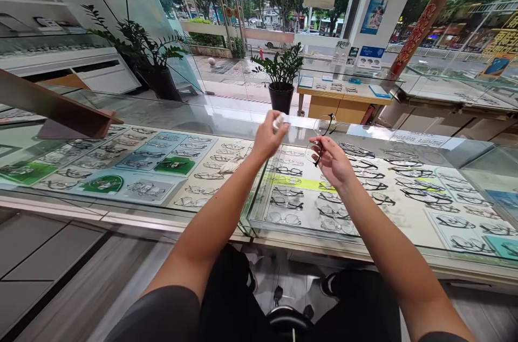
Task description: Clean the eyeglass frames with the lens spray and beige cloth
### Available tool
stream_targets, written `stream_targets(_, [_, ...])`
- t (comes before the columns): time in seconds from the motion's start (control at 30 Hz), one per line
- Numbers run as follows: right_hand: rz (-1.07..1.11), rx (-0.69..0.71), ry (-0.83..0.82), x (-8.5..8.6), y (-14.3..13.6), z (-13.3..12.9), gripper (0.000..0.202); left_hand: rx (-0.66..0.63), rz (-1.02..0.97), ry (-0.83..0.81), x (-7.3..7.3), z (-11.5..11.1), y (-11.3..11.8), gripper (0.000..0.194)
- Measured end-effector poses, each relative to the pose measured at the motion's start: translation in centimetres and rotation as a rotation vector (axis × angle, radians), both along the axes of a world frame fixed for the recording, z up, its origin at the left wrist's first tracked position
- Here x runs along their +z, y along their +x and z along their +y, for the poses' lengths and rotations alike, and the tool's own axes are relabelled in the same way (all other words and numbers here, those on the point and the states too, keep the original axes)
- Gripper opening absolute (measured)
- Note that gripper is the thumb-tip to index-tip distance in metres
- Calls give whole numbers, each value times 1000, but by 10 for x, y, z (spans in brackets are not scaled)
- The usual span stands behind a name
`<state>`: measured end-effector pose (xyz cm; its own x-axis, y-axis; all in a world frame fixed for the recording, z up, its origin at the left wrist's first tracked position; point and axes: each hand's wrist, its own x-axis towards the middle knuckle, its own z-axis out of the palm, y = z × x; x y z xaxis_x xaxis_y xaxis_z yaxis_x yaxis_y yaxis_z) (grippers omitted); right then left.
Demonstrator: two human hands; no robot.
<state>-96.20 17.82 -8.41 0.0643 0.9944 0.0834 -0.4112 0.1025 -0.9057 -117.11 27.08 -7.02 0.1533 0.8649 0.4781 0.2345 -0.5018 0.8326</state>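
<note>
In the head view, from where I'm standing, the left hand has its fingers curled round a small white bottle, most of it hidden in the grip. Just to the right, the right hand pinches a pair of glasses between thumb and fingers near the middle. One lens stands above the fingertips and the other sits beside and below them, so the pair is turned on edge, raised over the surface. The bottle and the glasses are near each other but apart.

The held lenses are clear and rounded, thin at the rim, with slim dark parts that look smooth. The bottle is pale and appears rounded; I can't make out its whole shape. The surface is a glass-topped display case, glossy with reflections, and beneath it thin-framed spectacles lie in rows on pale lining, crossed by a bright yellow strip. Beyond it, a leafy plant with glossy leaves stands in a dark, tapering pot.
</note>
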Motion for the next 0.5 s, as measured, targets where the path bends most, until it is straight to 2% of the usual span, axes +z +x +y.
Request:
stream_targets(0.1, [-10, -8, -6, -2, 2, 1, 40, 264, 117, -112, -2, 34, -32, 22])
stream_targets(0.17, [-22, -14, -12, -4, 2, 2, 40, 365, 214, -195, -8, 54, -52, 22])
stream_targets(0.33, [-13, -15, -25, -7, 3, 4, 39, 474, 359, -278, -23, 76, -81, 24])
stream_targets(0.5, [41, -18, -32, -6, 4, 4, 40, 494, 383, -363, -24, 77, -90, 29])
